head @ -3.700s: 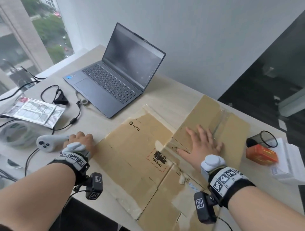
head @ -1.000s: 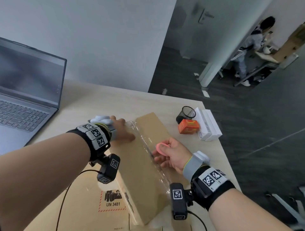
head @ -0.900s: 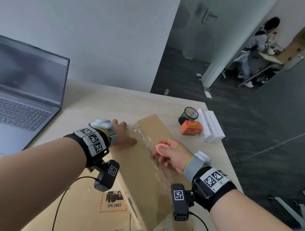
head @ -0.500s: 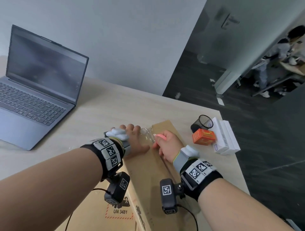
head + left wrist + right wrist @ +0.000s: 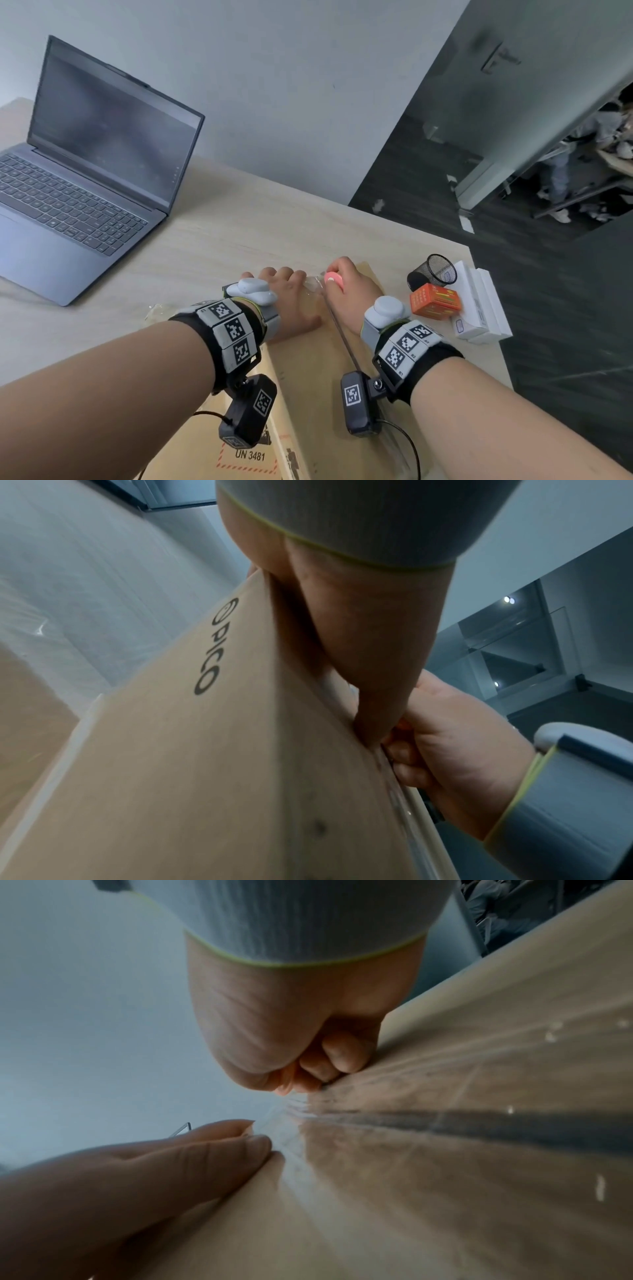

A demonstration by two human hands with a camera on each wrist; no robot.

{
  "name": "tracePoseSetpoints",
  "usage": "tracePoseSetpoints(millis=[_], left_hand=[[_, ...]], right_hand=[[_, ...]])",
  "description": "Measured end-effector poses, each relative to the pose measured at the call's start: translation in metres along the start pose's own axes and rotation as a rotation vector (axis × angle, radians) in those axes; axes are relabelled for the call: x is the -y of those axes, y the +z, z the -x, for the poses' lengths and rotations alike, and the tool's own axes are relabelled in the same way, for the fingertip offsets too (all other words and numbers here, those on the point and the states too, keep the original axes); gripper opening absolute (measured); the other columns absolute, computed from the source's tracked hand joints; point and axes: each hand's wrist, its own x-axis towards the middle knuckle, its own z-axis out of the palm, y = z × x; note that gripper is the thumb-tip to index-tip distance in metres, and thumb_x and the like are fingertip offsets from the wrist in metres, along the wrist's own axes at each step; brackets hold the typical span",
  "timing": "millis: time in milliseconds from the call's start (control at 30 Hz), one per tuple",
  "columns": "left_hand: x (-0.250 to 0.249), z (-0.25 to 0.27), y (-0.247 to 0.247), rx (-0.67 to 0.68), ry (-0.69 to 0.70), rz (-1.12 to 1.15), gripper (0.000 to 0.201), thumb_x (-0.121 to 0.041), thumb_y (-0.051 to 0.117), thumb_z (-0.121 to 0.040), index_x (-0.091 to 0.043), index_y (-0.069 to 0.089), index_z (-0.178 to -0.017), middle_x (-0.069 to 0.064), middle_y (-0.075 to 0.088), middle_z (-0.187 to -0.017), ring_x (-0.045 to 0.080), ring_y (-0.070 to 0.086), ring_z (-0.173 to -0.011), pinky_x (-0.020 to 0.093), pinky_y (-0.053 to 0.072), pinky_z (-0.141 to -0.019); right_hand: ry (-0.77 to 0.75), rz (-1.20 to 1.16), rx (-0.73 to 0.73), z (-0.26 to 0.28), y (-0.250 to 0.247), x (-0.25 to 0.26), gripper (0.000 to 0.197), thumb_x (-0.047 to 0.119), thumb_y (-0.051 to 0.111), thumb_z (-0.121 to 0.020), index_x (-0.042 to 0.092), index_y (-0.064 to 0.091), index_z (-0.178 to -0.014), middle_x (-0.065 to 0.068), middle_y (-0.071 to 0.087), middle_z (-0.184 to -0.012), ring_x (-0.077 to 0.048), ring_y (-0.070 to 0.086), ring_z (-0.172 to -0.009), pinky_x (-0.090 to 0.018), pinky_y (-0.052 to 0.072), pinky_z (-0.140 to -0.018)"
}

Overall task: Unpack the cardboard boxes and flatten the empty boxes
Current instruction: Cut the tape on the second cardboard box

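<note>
My right hand (image 5: 347,291) grips a small pink cutter (image 5: 333,279) on the taped brown cardboard box (image 5: 308,377) seam; a slip could nick my flat, steadying left hand (image 5: 291,301).

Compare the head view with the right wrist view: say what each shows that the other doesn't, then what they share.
Only the head view shows the open laptop, the mesh pen cup, the orange box, the white boxes, and the pink cutter gripped in the right hand.

Only the right wrist view shows the curled fingers from beneath, at the wrinkled end of the clear tape.

Both show the cardboard box, its taped seam, and the left hand pressing beside it.
</note>
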Motion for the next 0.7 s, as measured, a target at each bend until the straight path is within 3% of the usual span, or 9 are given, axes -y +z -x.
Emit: tracePoseSetpoints(millis=[333,533,700], left_hand=[[-0.002,0.001,-0.005,0.001,0.003,0.004,0.078,-0.081,0.051,-0.075,-0.035,0.043,-0.137,-0.010,0.050,-0.139,0.021,0.045,-0.129,0.048,0.034,-0.102],[-0.001,0.001,-0.007,0.009,-0.004,0.016,0.079,-0.081,0.052,-0.075,-0.035,0.042,-0.139,-0.010,0.049,-0.141,0.021,0.044,-0.131,0.050,0.034,-0.104],[-0.001,0.001,-0.007,0.015,0.000,0.011,0.080,-0.082,0.052,-0.073,-0.035,0.043,-0.137,-0.009,0.051,-0.138,0.020,0.045,-0.128,0.048,0.034,-0.099]], right_hand=[[-0.065,0.076,0.016,-0.001,0.005,-0.001,0.018,0.027,0.043,-0.103,0.024,0.050,-0.120,0.010,0.057,-0.086,-0.023,0.058,-0.075,-0.032,0.040,-0.062],[-0.031,0.102,0.053,-0.002,0.003,0.005,0.018,0.028,0.042,-0.102,0.025,0.050,-0.118,0.006,0.061,-0.087,-0.026,0.062,-0.080,-0.036,0.050,-0.068],[-0.011,0.119,0.062,-0.001,0.002,0.007,0.019,0.028,0.042,-0.103,0.023,0.049,-0.120,0.006,0.060,-0.088,-0.024,0.060,-0.078,-0.033,0.043,-0.063]])
